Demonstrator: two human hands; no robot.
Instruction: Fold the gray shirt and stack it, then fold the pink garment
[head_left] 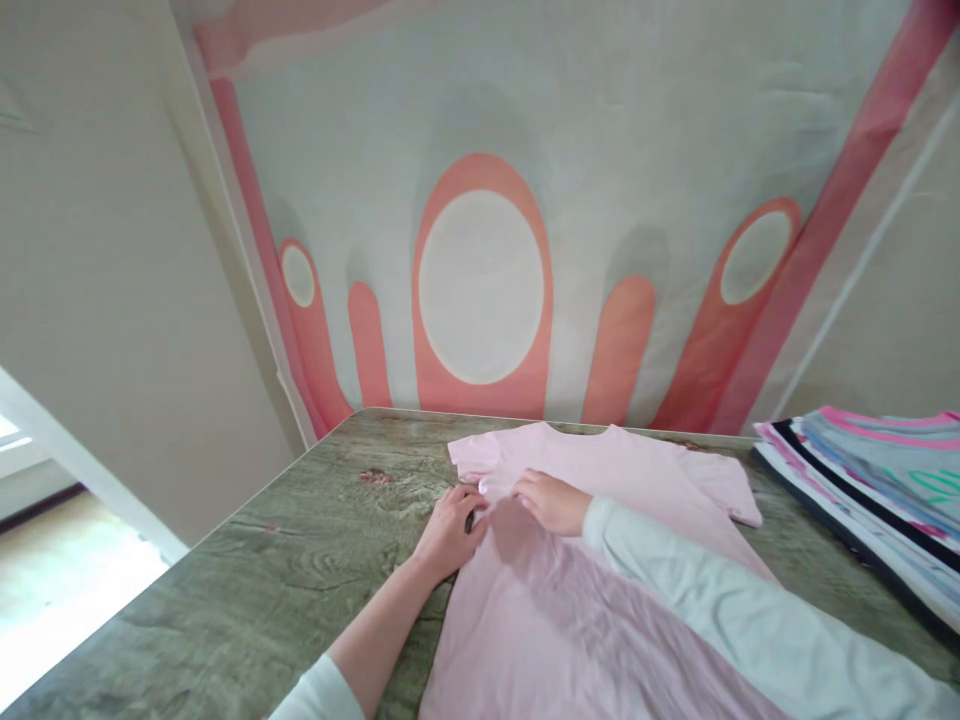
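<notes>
1. Across the greenish-brown, wood-grain tabletop [315, 550] lies a pale pink, short-sleeved fabric shirt [555, 575], spread fairly flat, its neckline [577, 440] near the table's far edge and its lower part running out of view at the bottom.

2. At the shirt's left edge, just below the left-lying short sleeve [474, 457], the bare left hand [454, 525] touches the cloth; thumb and forefinger curve towards each other with a small gap behind their tips. Whether they pinch the fabric, I cannot tell.

3. Just beside it, the right hand [551, 502] rests on the upper chest with fingers bent down; their tips are partly hidden, so its grip cannot be told either.

4. Soft creases suggest light, limp, thin cloth, hardly fragile but quick to wrinkle. The side edge and shoulder look like the surest places to hold, taken between thumb and fingers.

5. Well apart, at the right, sits a stack of folded multicoloured garments [862, 500].
</notes>
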